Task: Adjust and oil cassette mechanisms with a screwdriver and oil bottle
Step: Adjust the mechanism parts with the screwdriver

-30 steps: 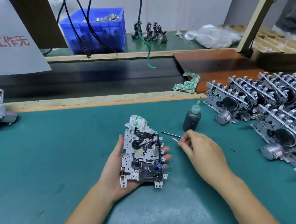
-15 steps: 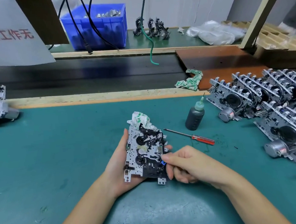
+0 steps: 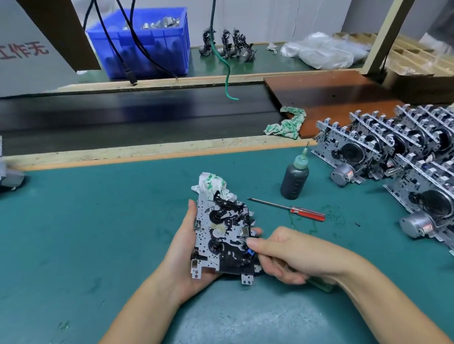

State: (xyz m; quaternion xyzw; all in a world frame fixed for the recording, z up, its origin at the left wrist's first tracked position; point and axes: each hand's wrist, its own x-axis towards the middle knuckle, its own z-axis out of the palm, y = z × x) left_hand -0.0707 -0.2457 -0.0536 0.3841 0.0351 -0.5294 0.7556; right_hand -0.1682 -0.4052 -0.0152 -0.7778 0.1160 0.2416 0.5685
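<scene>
The left hand [image 3: 184, 255] cradles a cassette mechanism [image 3: 222, 237] from below over the green desk [image 3: 93, 244], thumb curled along its left edge; it is a perforated silver plate carrying black gears and levers, its long axis running away from the person. At its right edge the right hand [image 3: 285, 255] pinches a small part by the blue piece with curled fingers. Further right on the desk, apart from both hands, lies the red-handled screwdriver [image 3: 288, 208], tip pointing left, and the dark oil bottle [image 3: 294, 178] stands upright just behind it.
</scene>
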